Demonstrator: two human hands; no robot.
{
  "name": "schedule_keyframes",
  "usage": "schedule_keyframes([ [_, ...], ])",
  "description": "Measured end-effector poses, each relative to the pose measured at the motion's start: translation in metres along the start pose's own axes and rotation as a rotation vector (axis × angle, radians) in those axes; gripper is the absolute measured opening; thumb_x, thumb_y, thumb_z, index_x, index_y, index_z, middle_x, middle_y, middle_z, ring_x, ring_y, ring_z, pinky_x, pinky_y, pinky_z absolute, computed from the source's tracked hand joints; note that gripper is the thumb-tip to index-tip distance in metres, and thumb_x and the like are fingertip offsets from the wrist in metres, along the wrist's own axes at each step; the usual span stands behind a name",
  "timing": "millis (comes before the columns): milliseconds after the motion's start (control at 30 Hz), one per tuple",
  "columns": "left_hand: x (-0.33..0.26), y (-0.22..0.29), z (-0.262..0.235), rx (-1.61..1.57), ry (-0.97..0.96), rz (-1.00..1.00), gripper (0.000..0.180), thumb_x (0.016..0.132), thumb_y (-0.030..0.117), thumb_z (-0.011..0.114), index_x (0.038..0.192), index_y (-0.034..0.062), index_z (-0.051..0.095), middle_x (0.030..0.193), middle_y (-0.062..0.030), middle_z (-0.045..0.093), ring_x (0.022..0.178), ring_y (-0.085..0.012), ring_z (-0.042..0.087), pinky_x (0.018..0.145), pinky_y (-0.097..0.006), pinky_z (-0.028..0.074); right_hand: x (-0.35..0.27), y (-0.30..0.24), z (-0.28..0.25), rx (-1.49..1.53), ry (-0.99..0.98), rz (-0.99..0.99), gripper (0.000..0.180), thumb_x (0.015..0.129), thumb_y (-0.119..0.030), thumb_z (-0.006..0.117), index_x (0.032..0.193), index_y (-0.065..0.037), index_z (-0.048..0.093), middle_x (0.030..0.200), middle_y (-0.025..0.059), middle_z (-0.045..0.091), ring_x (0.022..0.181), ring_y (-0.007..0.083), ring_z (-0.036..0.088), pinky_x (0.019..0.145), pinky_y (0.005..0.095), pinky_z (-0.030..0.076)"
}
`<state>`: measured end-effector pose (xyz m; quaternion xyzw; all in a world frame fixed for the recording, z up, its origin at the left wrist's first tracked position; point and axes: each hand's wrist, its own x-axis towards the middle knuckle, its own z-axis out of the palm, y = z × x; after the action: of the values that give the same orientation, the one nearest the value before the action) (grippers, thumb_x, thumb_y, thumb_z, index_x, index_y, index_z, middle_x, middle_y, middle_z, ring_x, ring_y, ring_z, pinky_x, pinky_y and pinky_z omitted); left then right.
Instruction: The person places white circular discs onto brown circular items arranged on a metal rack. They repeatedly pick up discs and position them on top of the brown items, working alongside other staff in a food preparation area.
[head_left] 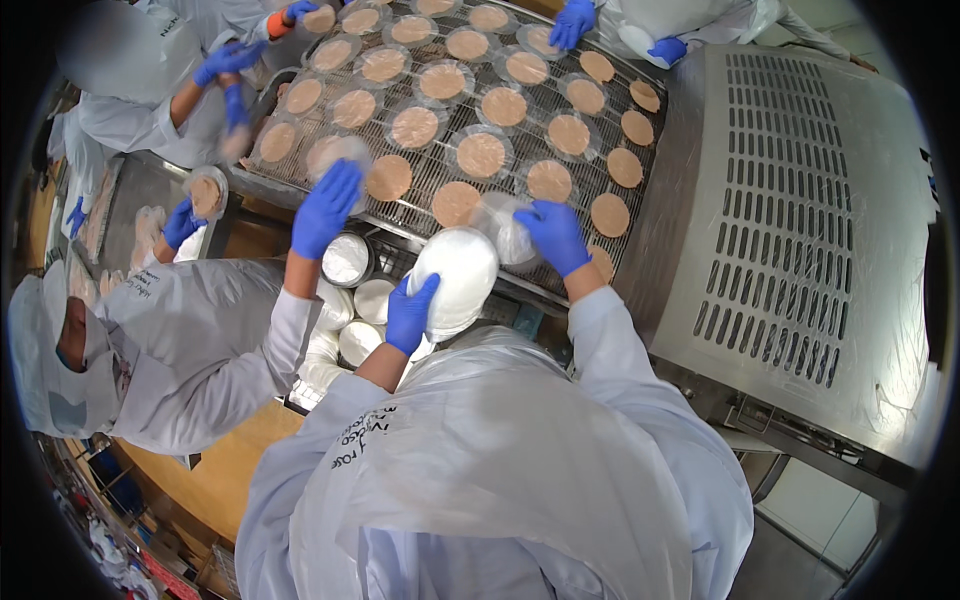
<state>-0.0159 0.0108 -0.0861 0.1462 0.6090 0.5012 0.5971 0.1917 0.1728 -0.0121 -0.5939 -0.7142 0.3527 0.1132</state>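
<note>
My left hand [410,316], in a blue glove, grips a thick stack of round white sheets [458,275] in front of my chest. To its right, my right hand [555,236], also gloved in blue, pinches the edge of a thin, see-through round sheet [507,228] at the near side of a wire-mesh conveyor [420,208]. Flat round pinkish-brown patties lie in rows on the mesh. Many have a clear round sheet around their edges. A bare patty [456,203] is just beyond the sheet, and another patty [549,181] lies beyond my right hand.
Close on my left, a co-worker's gloved hand [328,205] reaches over the belt. Below it stand round containers [346,259] and stacks of white sheets [361,342]. A slotted metal housing [780,220] flanks the belt's right. Other co-workers' hands [572,22] work along the far edge.
</note>
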Motion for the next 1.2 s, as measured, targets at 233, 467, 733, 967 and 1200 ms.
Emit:
schedule_keyframes([
  [233, 0.002, -0.003, -0.009, 0.013, 0.079, -0.036, 0.035, 0.082, 0.02, 0.069, 0.108, -0.0025, 0.06, 0.096, -0.0094, 0.065, 0.08, -0.0145, 0.062, 0.071, -0.027, 0.05, -0.042, 0.066, 0.069, -0.314, 0.263, -0.584, 0.027, 0.083, 0.0, 0.048, 0.107, -0.002, 0.06, 0.115, 0.0166, 0.059, 0.111, 0.0301, 0.054, 0.096, 0.0345, 0.041],
  [467, 0.012, 0.002, -0.009, -0.001, 0.124, -0.016, 0.037, 0.081, 0.022, 0.07, 0.106, -0.0035, 0.06, 0.094, -0.0097, 0.065, 0.079, -0.0158, 0.062, 0.07, -0.027, 0.05, -0.07, 0.095, 0.041, -0.364, 0.516, -0.272, 0.04, 0.072, 0.012, 0.044, 0.104, -0.004, 0.061, 0.113, 0.0178, 0.059, 0.112, 0.0317, 0.053, 0.098, 0.0414, 0.04],
  [733, 0.003, -0.008, -0.014, 0.008, 0.078, -0.044, 0.049, 0.081, 0.026, 0.068, 0.115, -0.0063, 0.054, 0.104, -0.0129, 0.062, 0.087, -0.0189, 0.062, 0.077, -0.03, 0.05, 0.032, 0.109, 0.05, -0.409, 0.482, -0.029, 0.035, 0.088, -0.017, 0.05, 0.121, -0.004, 0.05, 0.115, 0.015, 0.056, 0.107, 0.0272, 0.053, 0.091, 0.0391, 0.04],
  [967, -0.012, 0.01, -0.019, -0.054, 0.156, 0.006, 0.037, 0.082, 0.021, 0.069, 0.107, -0.004, 0.06, 0.094, -0.0094, 0.065, 0.078, -0.0151, 0.062, 0.07, -0.027, 0.05, 0.013, 0.02, 0.108, -0.492, 0.287, -0.668, 0.035, 0.089, -0.01, 0.045, 0.123, -0.007, 0.05, 0.121, 0.0158, 0.054, 0.116, 0.03, 0.049, 0.097, 0.0419, 0.036],
  [1200, -0.031, 0.0, -0.023, -0.05, 0.161, 0.036, 0.04, 0.081, 0.022, 0.069, 0.108, -0.0051, 0.059, 0.097, -0.0111, 0.065, 0.081, -0.0164, 0.063, 0.072, -0.028, 0.05, 0.063, 0.067, -0.011, -0.1, 0.708, -0.294, 0.024, 0.081, -0.002, 0.049, 0.102, -0.006, 0.06, 0.107, 0.0159, 0.058, 0.104, 0.0288, 0.054, 0.095, 0.0379, 0.039],
])
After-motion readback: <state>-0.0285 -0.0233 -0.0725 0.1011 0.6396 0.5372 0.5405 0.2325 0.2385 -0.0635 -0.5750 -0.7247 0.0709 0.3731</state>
